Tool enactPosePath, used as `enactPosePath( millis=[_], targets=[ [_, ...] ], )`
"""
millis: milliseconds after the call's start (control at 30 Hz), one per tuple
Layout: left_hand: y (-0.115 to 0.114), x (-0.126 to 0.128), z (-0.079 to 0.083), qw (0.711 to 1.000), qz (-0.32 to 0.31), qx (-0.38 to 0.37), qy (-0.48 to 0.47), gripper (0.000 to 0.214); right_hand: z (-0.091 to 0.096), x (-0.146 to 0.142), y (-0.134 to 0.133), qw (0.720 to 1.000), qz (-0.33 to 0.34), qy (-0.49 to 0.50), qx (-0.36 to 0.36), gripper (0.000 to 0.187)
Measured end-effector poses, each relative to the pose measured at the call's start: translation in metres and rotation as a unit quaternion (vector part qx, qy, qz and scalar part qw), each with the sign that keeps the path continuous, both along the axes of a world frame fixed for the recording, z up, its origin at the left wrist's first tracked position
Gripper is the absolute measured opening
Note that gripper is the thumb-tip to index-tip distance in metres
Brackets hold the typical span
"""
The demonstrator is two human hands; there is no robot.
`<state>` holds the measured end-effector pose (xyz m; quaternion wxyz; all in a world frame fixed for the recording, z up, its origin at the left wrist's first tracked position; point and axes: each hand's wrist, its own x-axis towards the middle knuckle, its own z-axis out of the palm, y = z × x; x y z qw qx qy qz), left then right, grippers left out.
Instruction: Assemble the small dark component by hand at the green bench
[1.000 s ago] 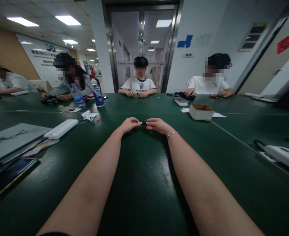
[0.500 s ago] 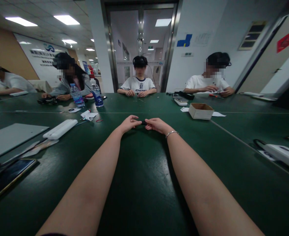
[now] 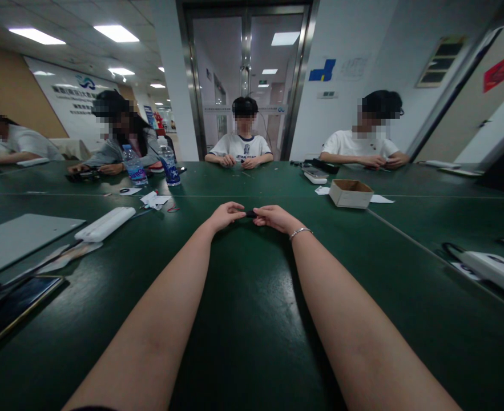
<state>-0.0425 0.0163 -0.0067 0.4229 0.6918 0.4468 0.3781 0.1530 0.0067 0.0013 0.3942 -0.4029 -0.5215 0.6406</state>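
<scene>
A small black object (image 3: 250,214) is pinched between my two hands just over the middle of the green table (image 3: 252,319); it is too small for me to tell its kind. My left hand (image 3: 226,216) grips its left end between thumb and fingers. On the other end, my right hand (image 3: 273,218) closes with thumb and forefinger, the remaining fingers curled under. A silver bracelet (image 3: 300,232) circles my right wrist. Both forearms stretch forward across the table.
An open cardboard box (image 3: 351,194) stands right of my hands. Leftward lie a white power strip (image 3: 105,225), a phone (image 3: 16,308), a grey laptop (image 3: 24,242) and paper scraps (image 3: 154,200). Two water bottles (image 3: 169,162) stand beyond. Several people sit around the table; another white strip (image 3: 498,271) lies far right.
My hands and the black object have hardly moved. At the back right, the person's hands have come together lower, close to the table.
</scene>
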Motion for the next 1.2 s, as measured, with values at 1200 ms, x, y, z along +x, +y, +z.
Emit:
enactPosePath(
  millis=[1200],
  targets=[
    [0.004, 0.003, -0.004, 1.0, -0.005, 0.006, 0.02, 0.039, 0.0, 0.001, 0.0, 1.0, -0.003, -0.003, 0.002, 0.007]
  ],
)
